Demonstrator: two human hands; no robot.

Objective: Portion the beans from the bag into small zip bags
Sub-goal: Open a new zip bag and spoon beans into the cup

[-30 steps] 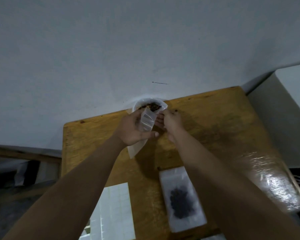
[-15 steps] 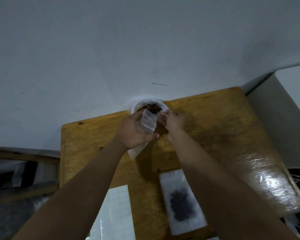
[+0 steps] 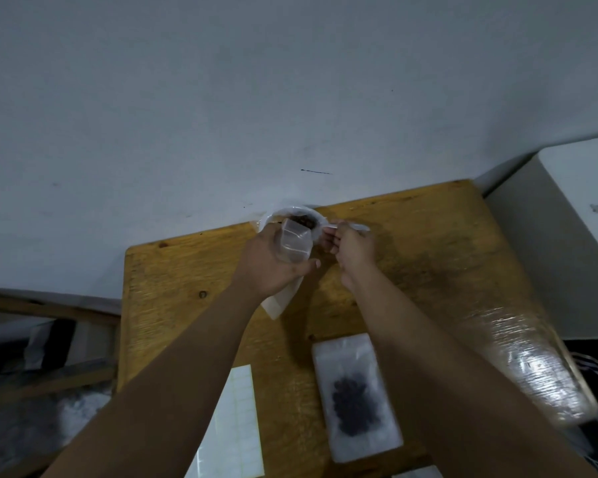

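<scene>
Head view: left hand (image 3: 270, 267) grips an empty small zip bag (image 3: 292, 244), mouth up, over the far edge of the wooden counter (image 3: 187, 270). Right hand (image 3: 354, 248) pinches a clear plastic spoon (image 3: 351, 226) just beside it. Bean bag (image 3: 296, 219), open with dark beans showing, sits at the wall behind both hands. Filled zip bag (image 3: 356, 396) lies flat near the front, label sheet (image 3: 233, 429) to its left.

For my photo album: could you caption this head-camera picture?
Left hand holds a small zip bag open by the beans; right hand scoops.
</scene>
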